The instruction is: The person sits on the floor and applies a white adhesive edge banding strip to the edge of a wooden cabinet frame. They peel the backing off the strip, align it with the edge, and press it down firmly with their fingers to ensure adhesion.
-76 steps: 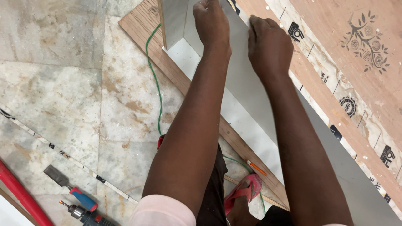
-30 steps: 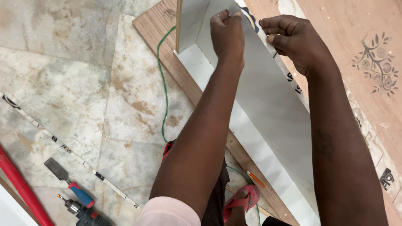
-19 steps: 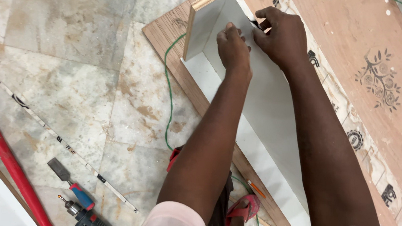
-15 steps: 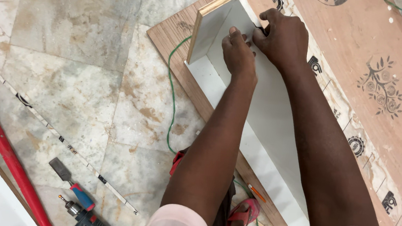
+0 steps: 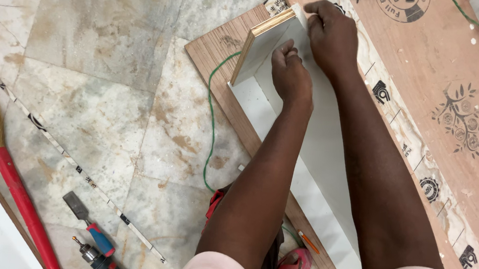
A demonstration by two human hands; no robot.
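A white laminated box frame lies on a brown board (image 5: 212,52) on the floor. Its short end panel (image 5: 260,48), with a raw plywood edge, stands upright at the far corner. A long white side panel (image 5: 329,153) runs back toward me. My left hand (image 5: 291,73) is inside the corner, fingers curled and thumb against the end panel's inner face; I cannot see whether it holds anything small. My right hand (image 5: 330,36) grips the top of the corner where the two panels meet.
A large plywood sheet (image 5: 452,111) lies to the right. A green cord (image 5: 210,126) runs along the brown board. On the tiles at left are a red-handled broom (image 5: 16,191), a patterned strip (image 5: 77,167), a chisel (image 5: 87,224) and a drill (image 5: 101,263). An orange pencil (image 5: 309,242) lies near a red sandal (image 5: 295,264).
Both hands slid along the frame to its far corner. The right hand went from resting on the top edge to gripping the corner; the left settled against the end panel.
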